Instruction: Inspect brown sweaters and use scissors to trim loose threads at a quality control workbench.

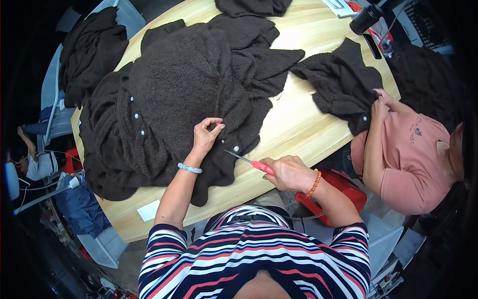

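A pile of dark brown knit cardigans (181, 70) with shiny round buttons covers much of the table in front of me. My left hand (205, 135), a pale bangle on its wrist, is over the near part of the pile. Its thumb and forefinger pinch a bit of dark knit close to the buttoned edge. Gripped in my right hand (291, 173) is a slim tool with a red handle (262, 167) and a thin pointed metal end (239, 156). That point reaches over the cloth beside a button (236, 148); whether it touches is unclear.
Across the wooden table (294, 124), at the right, a person in a pink shirt (413, 154) handles another dark knit piece (343, 77). A black bottle (366, 20) and phone (372, 46) lie beyond. A white card (148, 211) is near my left forearm. Garment-filled grey bins flank the left.
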